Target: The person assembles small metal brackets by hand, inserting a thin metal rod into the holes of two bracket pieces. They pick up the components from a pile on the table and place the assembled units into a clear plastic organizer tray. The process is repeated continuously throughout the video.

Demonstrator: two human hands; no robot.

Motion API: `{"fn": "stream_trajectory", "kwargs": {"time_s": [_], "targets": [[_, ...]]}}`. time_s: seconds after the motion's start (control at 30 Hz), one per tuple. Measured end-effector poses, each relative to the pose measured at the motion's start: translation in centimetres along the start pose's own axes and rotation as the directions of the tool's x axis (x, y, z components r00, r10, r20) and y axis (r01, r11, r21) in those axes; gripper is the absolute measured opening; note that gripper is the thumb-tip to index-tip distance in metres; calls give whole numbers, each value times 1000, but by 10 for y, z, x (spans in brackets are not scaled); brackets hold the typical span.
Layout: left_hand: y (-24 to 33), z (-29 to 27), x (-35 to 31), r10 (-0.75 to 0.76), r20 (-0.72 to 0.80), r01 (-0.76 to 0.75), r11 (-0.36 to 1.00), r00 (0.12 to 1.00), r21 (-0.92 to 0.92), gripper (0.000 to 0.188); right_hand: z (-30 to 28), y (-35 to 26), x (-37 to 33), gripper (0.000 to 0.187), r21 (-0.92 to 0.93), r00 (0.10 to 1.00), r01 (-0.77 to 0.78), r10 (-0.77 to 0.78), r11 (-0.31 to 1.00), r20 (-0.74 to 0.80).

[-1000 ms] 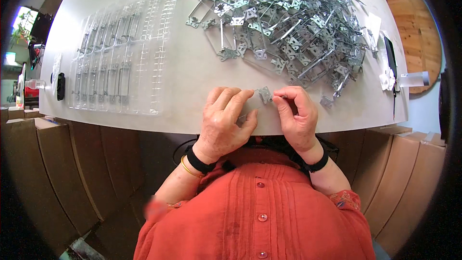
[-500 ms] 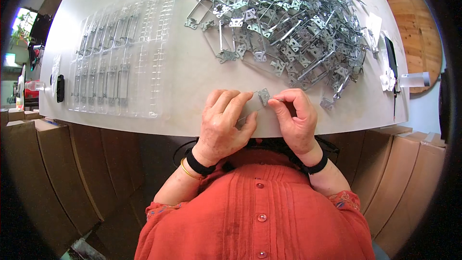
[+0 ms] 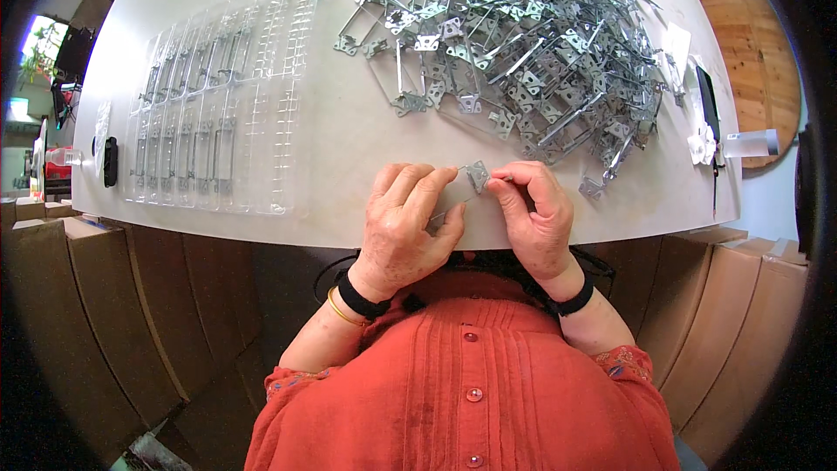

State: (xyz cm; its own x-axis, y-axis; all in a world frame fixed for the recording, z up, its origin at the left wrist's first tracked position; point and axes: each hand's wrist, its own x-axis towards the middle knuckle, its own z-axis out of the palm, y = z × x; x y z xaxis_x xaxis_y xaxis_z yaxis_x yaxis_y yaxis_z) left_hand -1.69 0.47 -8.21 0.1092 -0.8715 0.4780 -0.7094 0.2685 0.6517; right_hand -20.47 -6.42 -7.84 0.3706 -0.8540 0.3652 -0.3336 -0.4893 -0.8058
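Near the table's front edge, my left hand [image 3: 408, 216] is closed around a metal bracket [image 3: 477, 176]. Its perforated end plate sticks out to the right past my fingertips, and thin rods run back under the hand. My right hand [image 3: 535, 215] sits just right of that plate, thumb and forefinger pinched together at its edge. Whatever lies in that pinch is too small to make out. Beyond both hands spreads a large heap of similar metal brackets [image 3: 523, 44], tangled together.
A clear plastic tray [image 3: 277, 135] on the left holds two rows of brackets, with bare slots on its right side. A black object [image 3: 110, 161] lies left of it. At the right edge are white paper [image 3: 677, 51] and a clear cup [image 3: 751, 144]. Cardboard boxes [image 3: 724, 296] stand below.
Almost nothing differs. My right fingertips have shifted very slightly at the bracket's plate; the left hand keeps its hold.
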Motion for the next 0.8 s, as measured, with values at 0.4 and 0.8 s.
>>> {"fn": "stream_trajectory", "kwargs": {"time_s": [0.4,0.8], "targets": [[-1,0,-1,0,6,0,1000,1000,-1,45,1,-1,0,13,19,1000,-12,12,1000,-6],[0,0,-1,1,8,-1,1000,1000,8,45,-1,-1,1,13,-12,999,49,-48,999,20]]}}
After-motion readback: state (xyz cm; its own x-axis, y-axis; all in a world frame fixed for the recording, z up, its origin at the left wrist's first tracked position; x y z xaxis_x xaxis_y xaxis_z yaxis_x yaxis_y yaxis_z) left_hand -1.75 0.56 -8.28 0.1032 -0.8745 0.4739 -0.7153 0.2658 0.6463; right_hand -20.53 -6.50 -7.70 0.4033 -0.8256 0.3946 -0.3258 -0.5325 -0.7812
